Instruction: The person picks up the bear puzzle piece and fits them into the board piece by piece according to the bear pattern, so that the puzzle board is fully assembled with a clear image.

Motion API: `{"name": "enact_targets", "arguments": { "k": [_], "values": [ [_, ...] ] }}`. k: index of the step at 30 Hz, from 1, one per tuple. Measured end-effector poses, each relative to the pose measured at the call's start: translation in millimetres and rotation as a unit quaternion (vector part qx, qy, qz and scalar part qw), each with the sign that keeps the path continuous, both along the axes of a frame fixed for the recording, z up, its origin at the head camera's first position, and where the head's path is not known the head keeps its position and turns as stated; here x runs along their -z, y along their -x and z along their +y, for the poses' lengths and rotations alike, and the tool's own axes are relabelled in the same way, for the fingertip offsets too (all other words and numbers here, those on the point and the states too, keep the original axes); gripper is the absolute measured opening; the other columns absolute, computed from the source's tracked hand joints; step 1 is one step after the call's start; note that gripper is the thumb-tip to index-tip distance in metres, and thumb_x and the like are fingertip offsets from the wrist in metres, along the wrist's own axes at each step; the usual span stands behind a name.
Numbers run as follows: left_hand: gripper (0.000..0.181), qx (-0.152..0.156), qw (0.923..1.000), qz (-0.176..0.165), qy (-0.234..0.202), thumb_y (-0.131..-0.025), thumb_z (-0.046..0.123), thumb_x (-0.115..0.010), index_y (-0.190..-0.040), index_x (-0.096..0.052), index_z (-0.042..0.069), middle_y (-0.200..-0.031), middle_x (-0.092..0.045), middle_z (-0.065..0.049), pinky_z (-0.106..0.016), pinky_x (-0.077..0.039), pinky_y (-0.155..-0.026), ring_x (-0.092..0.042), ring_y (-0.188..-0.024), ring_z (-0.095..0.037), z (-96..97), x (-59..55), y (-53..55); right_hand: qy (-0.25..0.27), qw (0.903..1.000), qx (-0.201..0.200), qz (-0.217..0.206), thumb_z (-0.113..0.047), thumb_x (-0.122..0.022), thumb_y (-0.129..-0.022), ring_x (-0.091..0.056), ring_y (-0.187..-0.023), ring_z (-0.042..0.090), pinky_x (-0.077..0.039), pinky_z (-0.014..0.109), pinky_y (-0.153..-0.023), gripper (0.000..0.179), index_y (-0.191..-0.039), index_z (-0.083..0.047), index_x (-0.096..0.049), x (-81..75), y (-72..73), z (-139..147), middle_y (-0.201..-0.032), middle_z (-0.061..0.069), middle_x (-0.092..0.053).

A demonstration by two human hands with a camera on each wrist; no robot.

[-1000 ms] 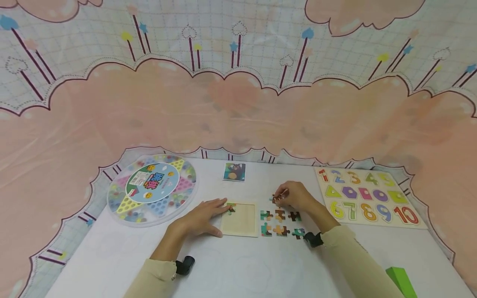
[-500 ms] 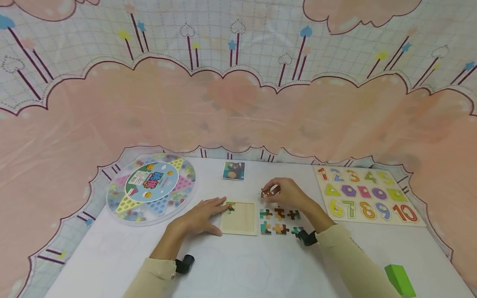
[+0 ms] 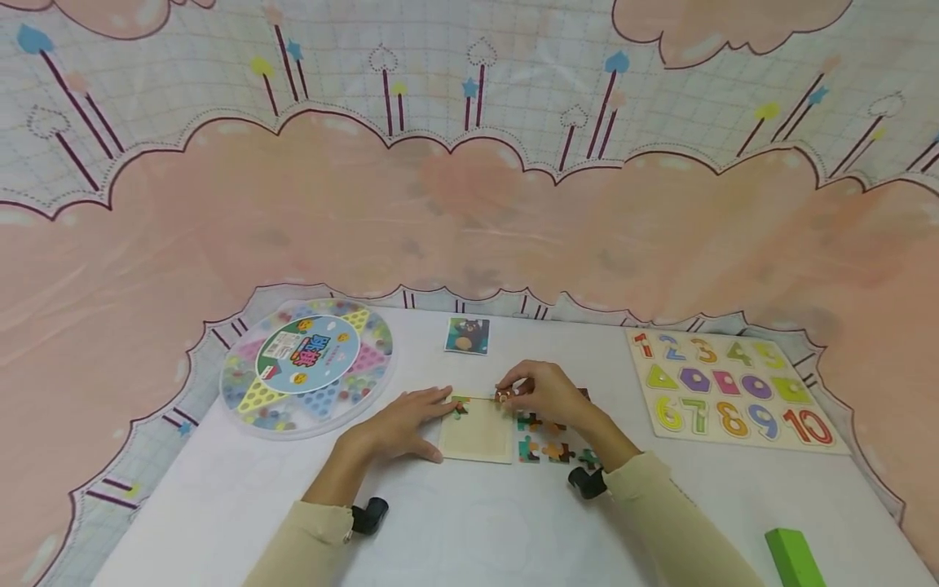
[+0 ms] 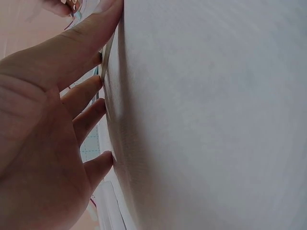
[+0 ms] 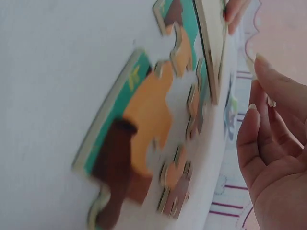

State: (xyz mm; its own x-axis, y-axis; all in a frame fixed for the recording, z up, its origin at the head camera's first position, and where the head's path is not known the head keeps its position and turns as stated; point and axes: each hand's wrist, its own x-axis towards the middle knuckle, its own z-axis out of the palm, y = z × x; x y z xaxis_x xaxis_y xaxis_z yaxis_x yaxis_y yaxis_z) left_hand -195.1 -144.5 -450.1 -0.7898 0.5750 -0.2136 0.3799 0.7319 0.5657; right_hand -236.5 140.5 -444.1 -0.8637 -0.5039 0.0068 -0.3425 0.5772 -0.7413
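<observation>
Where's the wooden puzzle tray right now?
In the head view, the wooden tray is on the table, between the left hand at its left edge and the loose puzzle pieces on its right. The picture card lies beyond it.

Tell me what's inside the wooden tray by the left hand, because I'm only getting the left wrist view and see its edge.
Observer: One green and brown puzzle piece sits in the far left corner of the wooden tray.
Operator: Where's the piece in the right hand?
Observer: The right hand pinches a brown puzzle piece at the tray's far right corner.
Operator: And the unplaced ones?
Observer: Loose puzzle pieces lie on the table, right of the tray.
</observation>
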Motion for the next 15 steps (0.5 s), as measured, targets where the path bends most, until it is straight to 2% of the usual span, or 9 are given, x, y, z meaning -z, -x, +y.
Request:
{"name": "enact_targets", "arguments": {
  "k": [5, 15],
  "values": [
    [0.085, -0.001, 1.0, -0.002, 0.005, -0.081, 0.028, -0.084, -0.154, -0.045, 0.008, -0.168, -0.031, -0.014, -0.064, -0.013, -0.129, -0.023, -0.158, -0.04, 0.9, 2.1, 1.2, 0.005, 1.0, -0.002, -0.008, -0.014, -0.079, -0.088, -0.071, -0.084, 0.008, -0.057, 0.018, -0.068, 0.023, -0.111, -0.013, -0.077, 0.0, -1.3, -7.8, -0.114, 0.008, -0.075],
    [0.085, -0.005, 0.9999, -0.004, 0.009, -0.081, 0.029, -0.084, -0.154, -0.045, 0.009, -0.169, -0.031, -0.013, -0.063, -0.013, -0.13, -0.023, -0.158, -0.039, 0.6, 1.4, 1.8, -0.01, 0.9998, 0.009, -0.017, -0.017, -0.081, -0.086, -0.064, -0.075, 0.005, -0.054, 0.018, -0.065, 0.021, -0.106, -0.013, -0.079, 2.2, -1.0, -27.0, -0.111, 0.006, -0.077]
  ]
}}
